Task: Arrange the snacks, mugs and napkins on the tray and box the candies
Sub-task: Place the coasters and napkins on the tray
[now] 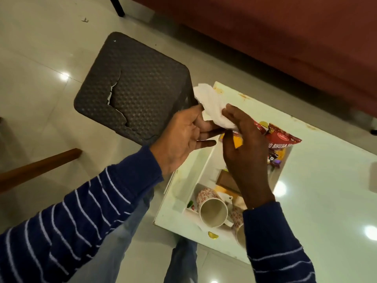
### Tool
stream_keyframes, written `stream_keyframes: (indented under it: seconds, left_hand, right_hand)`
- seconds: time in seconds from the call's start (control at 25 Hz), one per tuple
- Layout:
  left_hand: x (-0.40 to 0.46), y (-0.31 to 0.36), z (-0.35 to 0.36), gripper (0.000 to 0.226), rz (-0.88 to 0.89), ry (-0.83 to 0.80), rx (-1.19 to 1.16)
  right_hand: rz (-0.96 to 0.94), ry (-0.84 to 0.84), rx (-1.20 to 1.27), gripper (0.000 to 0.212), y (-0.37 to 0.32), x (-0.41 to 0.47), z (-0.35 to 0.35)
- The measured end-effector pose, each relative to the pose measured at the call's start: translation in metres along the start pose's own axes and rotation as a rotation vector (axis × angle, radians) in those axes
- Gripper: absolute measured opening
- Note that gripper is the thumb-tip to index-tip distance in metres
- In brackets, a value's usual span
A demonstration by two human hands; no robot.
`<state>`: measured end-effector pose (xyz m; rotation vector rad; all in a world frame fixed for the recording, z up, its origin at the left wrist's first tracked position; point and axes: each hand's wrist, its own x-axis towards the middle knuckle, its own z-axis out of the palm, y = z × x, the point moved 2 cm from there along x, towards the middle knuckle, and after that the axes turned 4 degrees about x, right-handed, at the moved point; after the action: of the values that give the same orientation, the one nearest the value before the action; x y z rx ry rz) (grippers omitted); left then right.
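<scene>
A dark textured stool (134, 86) (its seat cracked) stands on the pale tiled floor (30, 58) beside the white counter (326, 190).

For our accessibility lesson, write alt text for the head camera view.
Both hands, left and right, hold a white napkin above a white tray holding two mugs and a red snack packet. A dark stool stands beside the table.

Left hand (183, 137) and right hand (242, 148) raised together, fingers pinching.
</scene>
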<state>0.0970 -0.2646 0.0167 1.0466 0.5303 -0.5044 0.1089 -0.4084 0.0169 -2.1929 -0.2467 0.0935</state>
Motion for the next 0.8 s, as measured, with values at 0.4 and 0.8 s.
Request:
stream_keyframes:
  seconds: [0.4, 0.8]
  left_hand:
    - [0.005, -0.067, 0.017, 0.073, 0.516, -0.136, 1.326]
    - [0.024, -0.158, 0.021, 0.022, 0.514, -0.193, 1.515]
  right_hand:
    - [0.129, -0.123, 0.077, 0.050, 0.058, -0.080, -0.096]
    - [0.192, -0.086, -0.218, 0.027, 0.149, -0.144, -0.089]
